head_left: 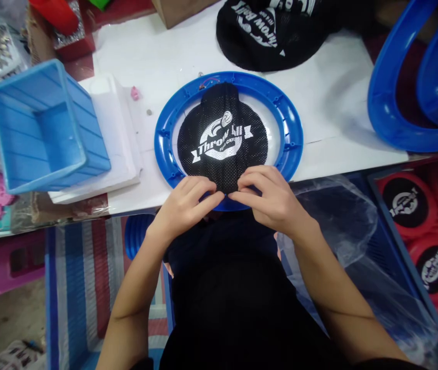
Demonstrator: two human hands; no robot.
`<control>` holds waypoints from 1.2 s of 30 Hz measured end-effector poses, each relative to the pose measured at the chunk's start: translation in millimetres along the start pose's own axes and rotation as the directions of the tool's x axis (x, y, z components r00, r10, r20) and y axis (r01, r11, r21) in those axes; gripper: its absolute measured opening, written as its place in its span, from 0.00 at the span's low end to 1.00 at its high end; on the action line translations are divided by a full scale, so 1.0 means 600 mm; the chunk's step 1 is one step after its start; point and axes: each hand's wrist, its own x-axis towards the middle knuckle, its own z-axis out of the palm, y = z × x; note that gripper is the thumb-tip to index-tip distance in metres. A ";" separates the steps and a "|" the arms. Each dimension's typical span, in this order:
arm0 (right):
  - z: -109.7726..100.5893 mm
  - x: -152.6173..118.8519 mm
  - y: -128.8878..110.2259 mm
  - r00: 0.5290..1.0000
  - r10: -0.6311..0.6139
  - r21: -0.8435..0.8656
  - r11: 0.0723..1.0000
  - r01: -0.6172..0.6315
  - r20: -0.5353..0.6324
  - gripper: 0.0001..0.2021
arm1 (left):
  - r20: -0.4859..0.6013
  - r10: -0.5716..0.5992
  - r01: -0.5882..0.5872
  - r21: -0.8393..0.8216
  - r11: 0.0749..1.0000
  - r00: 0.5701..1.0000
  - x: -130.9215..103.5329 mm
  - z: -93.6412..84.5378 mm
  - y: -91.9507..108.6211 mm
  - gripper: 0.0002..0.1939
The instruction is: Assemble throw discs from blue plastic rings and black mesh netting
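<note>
A blue plastic ring (293, 131) lies on the white tabletop at its front edge. Inside the ring is a black mesh disc (250, 149) printed with white "Throw" lettering. My left hand (188, 203) pinches the mesh's near edge between thumb and fingers, over the ring's front rim. Close beside it, my right hand (269, 198) pinches the same edge from the right. The two thumbs almost meet. A thin red strand shows on the ring's far rim.
A light-blue bin (76, 128) stands at left on a white foam block (122, 139). More printed black mesh (250, 43) lies at the back. Blue plastic rings (381, 103) are at right. Red discs (423, 205) with black centres fill a crate at lower right.
</note>
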 end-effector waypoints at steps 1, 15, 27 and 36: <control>0.001 0.000 0.000 1.000 0.001 -0.001 1.000 -0.001 0.003 0.15 | 0.015 0.002 -0.002 0.006 1.000 1.000 0.001 -0.001 0.000 0.11; -0.040 -0.020 0.007 0.936 0.323 -0.044 0.942 -0.332 -0.137 0.21 | 0.074 -0.230 0.228 0.032 0.973 0.970 0.052 0.004 0.060 0.09; -0.013 -0.043 0.001 0.753 0.566 -0.029 0.792 -0.609 -0.336 0.16 | 0.210 -0.258 0.208 0.231 0.950 0.943 0.071 0.012 0.090 0.08; -0.074 0.012 0.121 0.919 0.370 0.118 0.915 -0.385 0.134 0.22 | 0.593 -0.044 0.169 -0.156 0.973 0.804 0.141 -0.053 0.104 0.12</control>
